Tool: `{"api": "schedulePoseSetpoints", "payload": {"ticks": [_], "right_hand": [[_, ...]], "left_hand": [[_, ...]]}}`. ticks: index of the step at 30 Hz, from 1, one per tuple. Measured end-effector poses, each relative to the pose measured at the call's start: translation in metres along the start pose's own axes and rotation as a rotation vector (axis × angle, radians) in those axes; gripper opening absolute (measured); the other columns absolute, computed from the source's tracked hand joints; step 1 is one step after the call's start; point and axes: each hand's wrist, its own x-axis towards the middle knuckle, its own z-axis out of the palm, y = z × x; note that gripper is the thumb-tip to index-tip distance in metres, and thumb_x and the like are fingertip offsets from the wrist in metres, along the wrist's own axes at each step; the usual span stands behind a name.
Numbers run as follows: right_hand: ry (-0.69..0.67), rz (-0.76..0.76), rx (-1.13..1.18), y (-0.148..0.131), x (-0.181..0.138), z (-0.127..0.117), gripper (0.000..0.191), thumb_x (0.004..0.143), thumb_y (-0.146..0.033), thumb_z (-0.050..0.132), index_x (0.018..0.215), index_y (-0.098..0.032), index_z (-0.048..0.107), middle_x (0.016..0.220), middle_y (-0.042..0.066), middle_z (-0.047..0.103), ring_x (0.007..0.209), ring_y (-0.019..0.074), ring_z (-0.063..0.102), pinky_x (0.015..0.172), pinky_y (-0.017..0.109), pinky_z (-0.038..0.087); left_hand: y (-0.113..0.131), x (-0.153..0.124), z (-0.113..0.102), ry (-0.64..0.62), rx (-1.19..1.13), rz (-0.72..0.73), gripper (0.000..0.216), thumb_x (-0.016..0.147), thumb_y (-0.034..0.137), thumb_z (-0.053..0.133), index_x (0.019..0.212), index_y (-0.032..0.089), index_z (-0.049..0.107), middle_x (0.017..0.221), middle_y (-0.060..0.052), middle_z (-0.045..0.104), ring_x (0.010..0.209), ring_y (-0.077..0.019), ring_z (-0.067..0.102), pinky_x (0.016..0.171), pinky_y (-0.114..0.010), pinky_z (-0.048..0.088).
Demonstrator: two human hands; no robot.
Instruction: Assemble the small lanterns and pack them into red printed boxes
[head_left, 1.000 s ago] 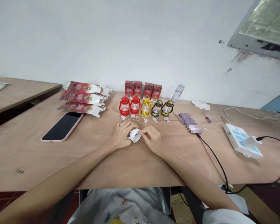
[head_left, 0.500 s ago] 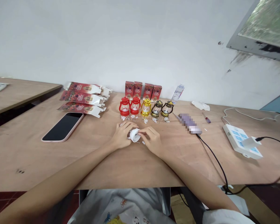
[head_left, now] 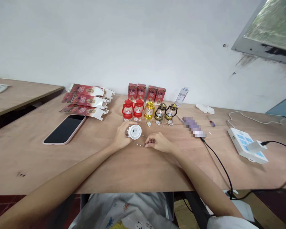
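"Hands?"
"My left hand (head_left: pixel 122 136): gripping one white-based piece (head_left: pixel 135 131), base towards me, nearer than the lanterns (head_left: pixel 149 110). Right hand (head_left: pixel 159 142): fingers bunched by thin wire (head_left: pixel 140 145); grip, cannot tell."
"Step?"
"Wire-handling, seemingly; next calls for fine pinching."

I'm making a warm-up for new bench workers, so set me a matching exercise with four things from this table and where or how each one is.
Things:
1. White round piece
2. Gold lantern
3. Pink-cased phone
4. Power strip

Places and states:
A. Between the red lanterns and the dark lanterns
B. Has a white charger on it
C. Held in the left hand
D. Dark screen facing up

Pairs: 1-C, 2-A, 3-D, 4-B
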Motion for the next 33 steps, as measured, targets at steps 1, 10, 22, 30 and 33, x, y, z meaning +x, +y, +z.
{"api": "schedulePoseSetpoints", "payload": {"ticks": [1, 10, 22, 30, 33], "right_hand": [[-0.002, 0.011, -0.004, 0.001, 0.001, 0.000, 0.002, 0.076, -0.018, 0.068, 0.074, -0.018, 0.069, 0.072, 0.001, 0.068, 0.062, 0.0107, 0.056, 0.063, 0.022, 0.042], [0.361, -0.057, 0.204, -0.016, -0.004, 0.001, 0.013, 0.085, -0.029, 0.057, 0.078, -0.018, 0.062, 0.072, 0.000, 0.065, 0.064, 0.0111, 0.057, 0.061, 0.023, 0.043], [0.619, -0.080, 0.483, -0.028, -0.001, 0.028, 0.010, 0.077, -0.028, 0.066, 0.082, -0.020, 0.063, 0.078, 0.002, 0.068, 0.073, 0.0136, 0.062, 0.072, 0.029, 0.052], [0.615, -0.342, 0.086, -0.031, -0.005, 0.023, 0.014, 0.088, -0.020, 0.053, 0.087, -0.022, 0.067, 0.085, 0.004, 0.068, 0.080, 0.0144, 0.063, 0.073, 0.029, 0.051], [0.645, -0.439, -0.060, -0.027, -0.004, 0.027, 0.015, 0.089, -0.017, 0.051, 0.091, -0.022, 0.065, 0.084, 0.004, 0.069, 0.078, 0.0150, 0.062, 0.072, 0.029, 0.050]], "left_hand": [[0.000, 0.000, 0.000, -0.002, -0.021, 0.026, 0.032, 0.067, 0.019, 0.061, 0.098, 0.018, 0.059, 0.098, -0.006, 0.065, 0.092, -0.0205, 0.061, 0.080, -0.033, 0.048], [0.003, -0.001, 0.002, -0.033, -0.053, 0.068, 0.034, 0.067, 0.022, 0.064, 0.100, 0.019, 0.058, 0.102, -0.007, 0.066, 0.094, -0.0215, 0.063, 0.082, -0.034, 0.049], [0.007, -0.006, 0.004, -0.117, 0.051, 0.012, 0.034, 0.071, 0.024, 0.063, 0.104, 0.020, 0.056, 0.110, -0.008, 0.063, 0.105, -0.0239, 0.058, 0.088, -0.038, 0.044], [0.012, -0.008, 0.002, -0.152, 0.250, -0.007, 0.035, 0.072, 0.018, 0.057, 0.106, 0.023, 0.055, 0.115, -0.006, 0.062, 0.111, -0.0245, 0.054, 0.086, -0.038, 0.035], [0.011, -0.009, 0.003, -0.163, 0.267, 0.021, 0.037, 0.071, 0.017, 0.056, 0.107, 0.023, 0.055, 0.116, -0.005, 0.062, 0.111, -0.0241, 0.053, 0.085, -0.038, 0.033]]}}
